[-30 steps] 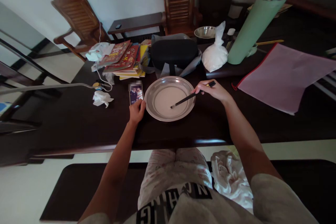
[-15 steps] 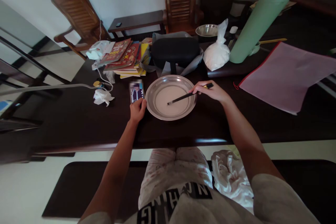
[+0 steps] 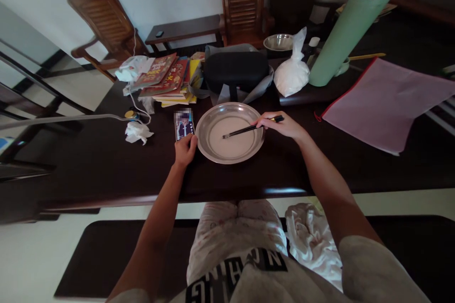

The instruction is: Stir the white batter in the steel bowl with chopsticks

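Right hand (image 3: 282,126) grips a pair of dark chopsticks (image 3: 249,129), fingers closed round the upper ends; the tips reach over the right rim and sit near the middle of the round metal pan (image 3: 205,144). Left hand (image 3: 185,148) rests on the desk (image 3: 106,165) at the pan's left rim, fingers curled, thumb up against the lower edge of a phone (image 3: 184,125); whether it grips the phone cannot be told.

Desk: dark wood, long, runs the full width of the view. Pink cloth (image 3: 386,102) with a red edge lies spread at far right, well apart from the pan. Tall green flask (image 3: 343,38) with a metal top stands behind the pan to the right. Black case (image 3: 235,71) sits on grey cloth just behind the pan. Pan holds a shallow, pale, whitish layer across its flat bottom. Stack of books (image 3: 170,80) lies behind and left of the pan. White tied plastic bag (image 3: 291,73) sits between case and flask. Small metal bowl (image 3: 277,42) stands behind the bag. Phone lies flat, screen lit, just left of the pan. Crumpled tissue (image 3: 137,131) lies left of the phone.
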`<state>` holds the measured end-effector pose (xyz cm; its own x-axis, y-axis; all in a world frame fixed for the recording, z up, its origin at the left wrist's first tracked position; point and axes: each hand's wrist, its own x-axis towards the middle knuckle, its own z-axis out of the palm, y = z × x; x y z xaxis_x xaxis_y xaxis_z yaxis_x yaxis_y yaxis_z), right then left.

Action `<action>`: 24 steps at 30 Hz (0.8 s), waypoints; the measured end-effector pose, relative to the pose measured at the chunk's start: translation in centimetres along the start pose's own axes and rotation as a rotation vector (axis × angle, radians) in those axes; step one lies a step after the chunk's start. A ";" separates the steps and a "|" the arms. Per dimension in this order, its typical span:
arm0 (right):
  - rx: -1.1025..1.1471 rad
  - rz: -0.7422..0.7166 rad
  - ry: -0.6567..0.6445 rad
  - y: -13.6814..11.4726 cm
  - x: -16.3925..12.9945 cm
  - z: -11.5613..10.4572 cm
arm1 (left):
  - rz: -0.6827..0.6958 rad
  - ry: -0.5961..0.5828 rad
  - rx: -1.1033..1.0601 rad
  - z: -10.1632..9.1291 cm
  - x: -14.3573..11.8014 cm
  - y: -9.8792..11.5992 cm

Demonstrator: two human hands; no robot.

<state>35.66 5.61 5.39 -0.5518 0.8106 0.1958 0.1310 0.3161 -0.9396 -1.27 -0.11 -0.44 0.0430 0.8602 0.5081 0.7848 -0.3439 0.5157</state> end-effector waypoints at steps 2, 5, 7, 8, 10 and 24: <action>-0.025 -0.011 0.066 0.0 -0.1 -0.3 | -0.003 -0.004 -0.003 0.0 0.0 0.0; -0.020 0.006 0.156 -0.5 -0.4 -1.0 | -0.010 -0.010 -0.007 0.0 0.0 0.0; 0.002 0.035 0.129 -0.6 -0.5 -1.0 | -0.016 -0.006 -0.007 0.0 0.0 0.2; 0.012 0.044 0.090 -0.6 -0.4 -0.8 | -0.015 -0.003 -0.008 0.0 0.1 0.2; 0.021 0.043 0.001 -0.4 -0.2 -0.2 | -0.006 0.003 -0.010 0.0 0.1 0.4; 0.017 0.021 -0.024 -0.4 0.0 0.4 | 0.024 0.016 -0.006 0.0 0.1 0.3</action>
<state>35.29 5.33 5.68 -0.5684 0.8052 0.1692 0.1288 0.2902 -0.9483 -1.03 -0.11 -0.22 0.0515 0.8457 0.5312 0.7798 -0.3663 0.5076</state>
